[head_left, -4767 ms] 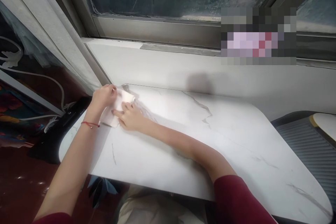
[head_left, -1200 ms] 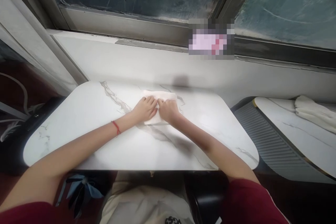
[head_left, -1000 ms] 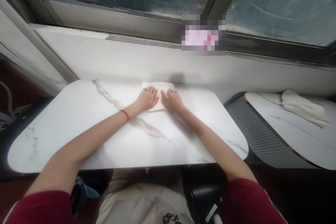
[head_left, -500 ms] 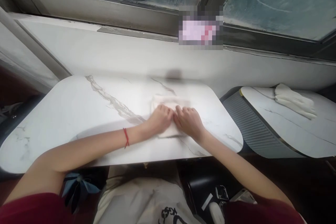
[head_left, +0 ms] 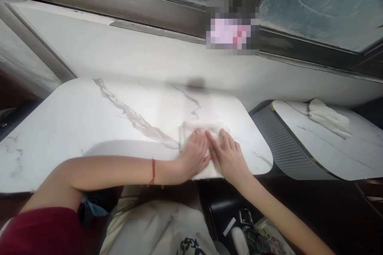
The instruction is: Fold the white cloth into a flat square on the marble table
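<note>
A white folded cloth (head_left: 209, 172) lies on the marble-patterned white tabletop (head_left: 74, 123), near its front edge and right of the middle. On its left part rests my left hand (head_left: 194, 155), fingers close together and laid on the fabric, thumb pointing right. My right hand (head_left: 228, 154) presses on the right part, its fingers stretched and apart, the index fingertip close to the left hand's fingers. Both hands touch the cloth from above and cover much of it. The cloth's far edge shows beyond the fingertips, slightly blurred.
A second marble-topped cabinet (head_left: 323, 147) with ribbed grey sides stands at the right, a cream cloth (head_left: 329, 117) on it. Behind the table is a white wall (head_left: 134, 55) below windows. A black surface (head_left: 221, 207) holding small items is at the lower right.
Both hands and the cloth have come nearer to the table's front edge and a little right. The fingers, bunched on the cloth before, are now flatter and more stretched.
</note>
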The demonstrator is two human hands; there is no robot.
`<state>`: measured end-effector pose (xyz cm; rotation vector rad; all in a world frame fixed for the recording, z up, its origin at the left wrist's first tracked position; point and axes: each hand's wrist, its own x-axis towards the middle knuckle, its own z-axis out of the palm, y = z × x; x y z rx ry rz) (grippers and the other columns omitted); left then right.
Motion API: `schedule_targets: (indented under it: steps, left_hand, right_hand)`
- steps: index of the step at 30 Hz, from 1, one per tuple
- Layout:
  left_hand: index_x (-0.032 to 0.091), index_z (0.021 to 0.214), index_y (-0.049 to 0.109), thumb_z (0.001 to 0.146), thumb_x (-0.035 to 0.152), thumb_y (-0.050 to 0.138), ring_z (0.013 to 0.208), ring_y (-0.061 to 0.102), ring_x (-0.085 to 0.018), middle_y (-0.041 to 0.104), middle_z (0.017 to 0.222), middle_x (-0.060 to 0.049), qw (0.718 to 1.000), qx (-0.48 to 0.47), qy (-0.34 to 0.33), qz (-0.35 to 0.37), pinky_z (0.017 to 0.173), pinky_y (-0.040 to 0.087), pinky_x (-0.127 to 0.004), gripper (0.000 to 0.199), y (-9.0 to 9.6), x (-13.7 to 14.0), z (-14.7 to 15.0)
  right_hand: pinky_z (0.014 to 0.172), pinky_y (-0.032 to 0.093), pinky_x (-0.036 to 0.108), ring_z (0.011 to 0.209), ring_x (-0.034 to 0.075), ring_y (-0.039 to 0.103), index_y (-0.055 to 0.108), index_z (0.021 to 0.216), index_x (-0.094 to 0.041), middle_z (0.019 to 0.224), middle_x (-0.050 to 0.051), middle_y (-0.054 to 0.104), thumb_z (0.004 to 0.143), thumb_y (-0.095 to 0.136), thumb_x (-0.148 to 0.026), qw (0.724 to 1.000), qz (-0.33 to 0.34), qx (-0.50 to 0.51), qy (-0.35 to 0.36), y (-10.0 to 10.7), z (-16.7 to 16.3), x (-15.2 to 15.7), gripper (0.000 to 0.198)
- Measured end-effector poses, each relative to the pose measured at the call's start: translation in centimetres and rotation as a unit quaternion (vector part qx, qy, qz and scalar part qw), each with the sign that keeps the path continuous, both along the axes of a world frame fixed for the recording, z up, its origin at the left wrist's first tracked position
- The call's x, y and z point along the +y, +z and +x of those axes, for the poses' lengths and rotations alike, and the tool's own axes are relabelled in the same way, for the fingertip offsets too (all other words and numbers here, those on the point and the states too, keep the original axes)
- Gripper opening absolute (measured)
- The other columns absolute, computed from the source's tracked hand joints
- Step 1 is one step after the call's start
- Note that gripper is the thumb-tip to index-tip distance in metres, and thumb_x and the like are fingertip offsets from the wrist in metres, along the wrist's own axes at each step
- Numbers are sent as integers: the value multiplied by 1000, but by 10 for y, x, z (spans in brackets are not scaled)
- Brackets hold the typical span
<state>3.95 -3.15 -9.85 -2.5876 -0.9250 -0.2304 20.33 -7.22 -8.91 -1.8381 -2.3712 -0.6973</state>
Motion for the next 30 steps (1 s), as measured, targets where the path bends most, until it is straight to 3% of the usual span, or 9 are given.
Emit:
schedule_targets:
  steps: [4, 8, 13, 17, 22, 30]
  left_hand:
    - [-7, 147, 49, 102, 41, 41, 144, 47, -40, 50, 152, -29, 999, -24, 11, -34, 120, 37, -51, 67, -4, 17, 13]
    - [-6, 150, 46, 102, 40, 38, 150, 40, -39, 42, 158, -28, 996, -30, 13, -82, 122, 34, -52, 66, -2, 53, 30]
    - [-6, 154, 39, 103, 38, 36, 153, 34, -38, 37, 161, -28, 990, -21, 38, -137, 122, 33, -50, 67, 9, 104, 51]
    - [-3, 158, 34, 104, 38, 35, 157, 26, -34, 27, 167, -23, 979, -12, 95, -180, 127, 25, -47, 68, 22, 129, 70]
    - [-5, 158, 33, 103, 38, 35, 157, 25, -36, 29, 167, -23, 973, -12, 137, -183, 128, 22, -45, 70, 28, 151, 94]
    - [-6, 156, 35, 100, 35, 35, 153, 30, -37, 33, 165, -24, 973, -57, 147, -171, 126, 23, -47, 69, 20, 195, 124]
  right_hand:
    - [94, 51, 46, 136, 38, 47, 40, 160, -22, 150, 26, 46, 105, 30, -28, 999, -27, 20, -2, -2, 12, 20, 56]
    - [96, 51, 46, 139, 37, 46, 43, 159, -23, 152, 26, 45, 106, 26, -29, 998, -51, 22, -17, -2, 26, 57, 56]
    - [102, 49, 50, 145, 36, 43, 38, 161, -25, 159, 26, 40, 106, 25, -31, 995, -89, 29, -42, -4, 46, 117, 57]
    - [105, 48, 57, 150, 37, 38, 33, 163, -31, 163, 21, 37, 106, 22, -37, 988, -122, 78, -50, -6, 65, 157, 58]
    - [109, 44, 63, 153, 38, 34, 32, 163, -31, 168, 19, 31, 106, 22, -39, 980, -145, 114, -73, -7, 82, 194, 59]
    - [119, 33, 60, 157, 31, 25, 31, 163, -32, 171, 13, 25, 103, 21, -35, 961, -173, 179, -117, 0, 99, 238, 61]
